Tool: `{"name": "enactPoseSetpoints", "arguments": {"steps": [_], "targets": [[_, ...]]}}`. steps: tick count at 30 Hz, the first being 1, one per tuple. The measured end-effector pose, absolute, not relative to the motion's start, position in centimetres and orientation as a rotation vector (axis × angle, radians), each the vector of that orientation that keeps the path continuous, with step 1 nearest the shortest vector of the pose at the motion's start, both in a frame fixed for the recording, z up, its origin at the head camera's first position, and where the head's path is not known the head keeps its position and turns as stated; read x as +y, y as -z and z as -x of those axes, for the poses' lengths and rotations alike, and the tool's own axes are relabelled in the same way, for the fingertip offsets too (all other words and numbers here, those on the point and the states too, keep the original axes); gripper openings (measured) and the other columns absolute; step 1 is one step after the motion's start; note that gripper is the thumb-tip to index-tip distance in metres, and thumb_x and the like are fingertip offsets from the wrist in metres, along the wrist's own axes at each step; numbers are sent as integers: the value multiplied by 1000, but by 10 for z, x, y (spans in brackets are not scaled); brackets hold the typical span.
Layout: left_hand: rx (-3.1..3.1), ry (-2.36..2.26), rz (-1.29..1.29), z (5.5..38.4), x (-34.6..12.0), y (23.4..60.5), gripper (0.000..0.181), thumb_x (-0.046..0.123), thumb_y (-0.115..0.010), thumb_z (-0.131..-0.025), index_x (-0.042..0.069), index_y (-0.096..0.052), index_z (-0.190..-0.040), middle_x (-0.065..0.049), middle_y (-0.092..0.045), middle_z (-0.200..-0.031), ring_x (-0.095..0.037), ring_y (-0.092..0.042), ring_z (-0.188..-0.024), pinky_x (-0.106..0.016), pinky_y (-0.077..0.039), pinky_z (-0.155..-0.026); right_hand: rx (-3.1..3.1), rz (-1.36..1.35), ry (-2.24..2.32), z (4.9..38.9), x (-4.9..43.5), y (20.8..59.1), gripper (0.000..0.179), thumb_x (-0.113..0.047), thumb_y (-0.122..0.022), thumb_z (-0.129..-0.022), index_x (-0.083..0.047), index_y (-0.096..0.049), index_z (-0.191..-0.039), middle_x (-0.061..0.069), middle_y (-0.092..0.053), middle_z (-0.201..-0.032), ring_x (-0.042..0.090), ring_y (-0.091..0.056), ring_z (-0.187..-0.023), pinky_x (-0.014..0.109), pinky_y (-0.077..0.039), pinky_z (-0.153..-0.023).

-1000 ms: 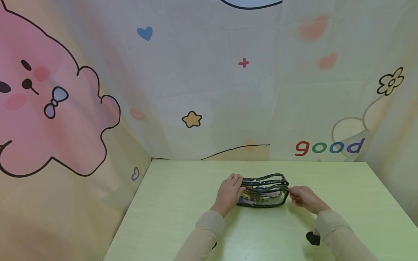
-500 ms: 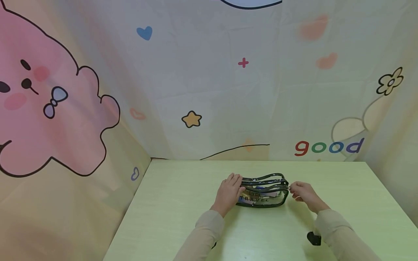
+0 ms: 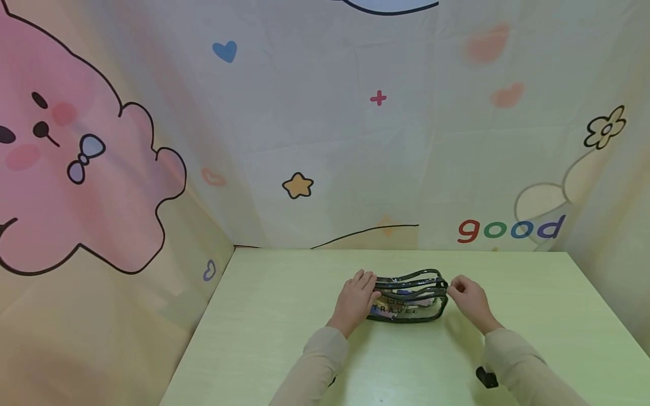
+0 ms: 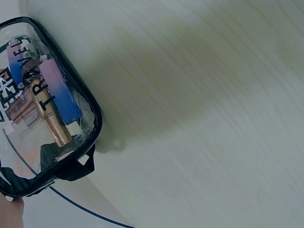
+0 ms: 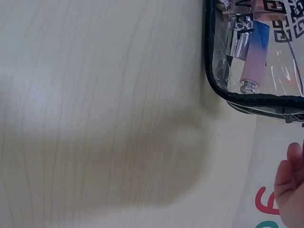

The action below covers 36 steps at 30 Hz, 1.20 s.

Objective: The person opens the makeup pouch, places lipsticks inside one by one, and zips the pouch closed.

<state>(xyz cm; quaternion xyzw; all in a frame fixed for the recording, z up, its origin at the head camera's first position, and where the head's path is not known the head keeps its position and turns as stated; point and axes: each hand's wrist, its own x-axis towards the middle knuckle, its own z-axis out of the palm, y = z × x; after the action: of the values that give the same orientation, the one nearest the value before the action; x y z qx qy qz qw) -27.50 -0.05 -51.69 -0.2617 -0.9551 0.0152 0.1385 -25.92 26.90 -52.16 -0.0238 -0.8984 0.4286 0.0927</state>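
Observation:
A clear travel pouch [image 3: 410, 310] with black piping and "TRAVEL" lettering stands on the table. My left hand [image 3: 354, 301] grips its left end, fingers over the top and thumb in front. At the right end my right hand [image 3: 469, 301] has its thumb and index finger together on the zipper pull, which the fingertips hide. Through the plastic in the left wrist view show a gold tube [image 4: 53, 124] and a pink-and-blue bottle [image 4: 61, 90]. Another such bottle [image 5: 256, 52] shows in the right wrist view, where the right hand's curled fingers [image 5: 284, 183] are beyond the pouch's end.
The pale wood-grain table [image 3: 254, 349] stretches around the pouch and ends at a printed cloth backdrop [image 3: 335, 141]. A small black object [image 3: 486, 378] sits by the right sleeve.
My right hand has first drawn a little away from the pouch's right end with the pull, then risen and come back against that corner. My left hand and the pouch stay put.

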Motion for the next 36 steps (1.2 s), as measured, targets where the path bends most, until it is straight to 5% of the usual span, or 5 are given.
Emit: {"name": "enactPoseSetpoints", "arguments": {"steps": [36], "targets": [[-2747,-103,756,272,-2,515,48,41,-29,-94,16,-40,-133,3,-43,-135,-16,-35,-128,-31,-35,-100,-2508,-162,-709,256,255,518,9,-4,-51,-73,-8,-45,-68,1,-41,-63,9,-33,-54,22,-26,-48]]}}
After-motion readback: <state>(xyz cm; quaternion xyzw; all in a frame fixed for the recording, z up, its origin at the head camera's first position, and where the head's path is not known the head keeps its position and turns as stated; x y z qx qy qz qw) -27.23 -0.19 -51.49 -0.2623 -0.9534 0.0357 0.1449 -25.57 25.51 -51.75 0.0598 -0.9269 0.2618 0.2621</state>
